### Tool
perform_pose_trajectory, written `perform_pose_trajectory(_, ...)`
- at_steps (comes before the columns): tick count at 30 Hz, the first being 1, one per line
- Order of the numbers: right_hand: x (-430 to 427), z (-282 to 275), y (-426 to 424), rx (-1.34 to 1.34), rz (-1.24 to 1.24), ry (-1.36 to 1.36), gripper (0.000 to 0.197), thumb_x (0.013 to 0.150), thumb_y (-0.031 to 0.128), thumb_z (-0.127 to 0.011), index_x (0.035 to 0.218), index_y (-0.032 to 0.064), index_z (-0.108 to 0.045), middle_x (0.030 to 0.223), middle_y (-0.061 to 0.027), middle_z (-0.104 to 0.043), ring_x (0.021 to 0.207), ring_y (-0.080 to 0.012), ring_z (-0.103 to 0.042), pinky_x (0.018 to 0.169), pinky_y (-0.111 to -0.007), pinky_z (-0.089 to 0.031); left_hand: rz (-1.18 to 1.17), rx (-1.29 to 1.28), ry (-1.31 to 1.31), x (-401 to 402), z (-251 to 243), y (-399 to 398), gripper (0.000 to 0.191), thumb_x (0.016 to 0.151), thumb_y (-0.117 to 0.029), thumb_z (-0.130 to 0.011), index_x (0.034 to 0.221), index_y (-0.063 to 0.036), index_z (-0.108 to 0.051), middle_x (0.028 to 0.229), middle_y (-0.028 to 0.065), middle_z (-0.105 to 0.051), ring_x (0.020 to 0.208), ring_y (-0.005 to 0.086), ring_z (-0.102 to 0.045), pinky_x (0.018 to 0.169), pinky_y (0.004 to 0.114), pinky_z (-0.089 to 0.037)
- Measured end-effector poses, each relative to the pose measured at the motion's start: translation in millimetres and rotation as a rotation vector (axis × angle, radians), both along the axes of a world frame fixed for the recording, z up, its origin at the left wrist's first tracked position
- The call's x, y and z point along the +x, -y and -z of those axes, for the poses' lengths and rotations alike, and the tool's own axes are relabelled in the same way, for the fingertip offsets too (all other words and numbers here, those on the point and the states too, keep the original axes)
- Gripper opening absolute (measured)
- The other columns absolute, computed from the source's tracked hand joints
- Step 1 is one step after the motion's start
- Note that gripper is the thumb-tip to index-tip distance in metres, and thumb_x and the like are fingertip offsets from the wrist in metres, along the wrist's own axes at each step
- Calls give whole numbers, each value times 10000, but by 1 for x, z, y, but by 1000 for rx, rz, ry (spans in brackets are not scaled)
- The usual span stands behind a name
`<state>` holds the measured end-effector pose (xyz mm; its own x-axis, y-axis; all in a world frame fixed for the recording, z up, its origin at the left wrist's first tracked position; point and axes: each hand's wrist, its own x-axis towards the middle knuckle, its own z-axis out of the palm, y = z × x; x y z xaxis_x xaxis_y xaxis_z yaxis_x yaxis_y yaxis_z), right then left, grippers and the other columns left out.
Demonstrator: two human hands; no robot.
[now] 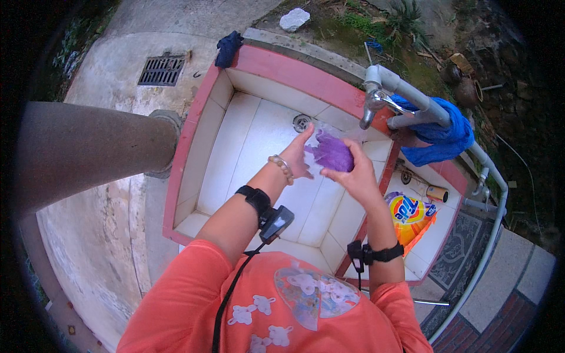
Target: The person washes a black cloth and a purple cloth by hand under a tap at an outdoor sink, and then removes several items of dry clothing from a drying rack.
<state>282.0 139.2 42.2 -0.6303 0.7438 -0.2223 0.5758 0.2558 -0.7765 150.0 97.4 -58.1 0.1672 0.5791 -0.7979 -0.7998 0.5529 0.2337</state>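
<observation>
My right hand grips a wet purple cloth above a white-tiled basin with a red rim. To the cloth's left, my left hand is spread with fingers apart, its palm towards the cloth, and I see nothing held in it. A beaded bracelet circles my left wrist. The metal faucet stands above and to the right of the cloth. Water blurs the area around the cloth and fingers. Past both hands lies the round metal drain in the basin's floor.
A smaller tiled compartment at the right holds an orange Tide detergent bag and a small can. A blue cloth is wrapped around the grey pipe. A dark cloth hangs on the far left corner. A thick pillar stands left.
</observation>
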Motion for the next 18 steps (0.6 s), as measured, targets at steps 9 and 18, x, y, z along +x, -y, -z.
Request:
perform_pose_trajectory(9, 6, 43, 0, -212, 441, -335, 402, 638, 142, -719, 953, 21, -500, 852, -58, -582, 739, -129, -551, 701, -254, -435, -62, 213, 138, 19, 9, -22, 327, 827, -370, -463, 968, -82, -530, 898, 68, -583, 778, 178, -573, 726, 317, -467)
perform_pose_trajectory(18, 13, 31, -18, 85, 249, -238, 344, 600, 170, -736, 852, 51, -535, 831, -72, -543, 773, -197, -531, 708, -310, -423, -16, -26, 273, 3, -42, -13, 707, 735, -628, -406, 1176, -75, -415, 1168, 156, -454, 1119, 265, -400, 964, 466, -239)
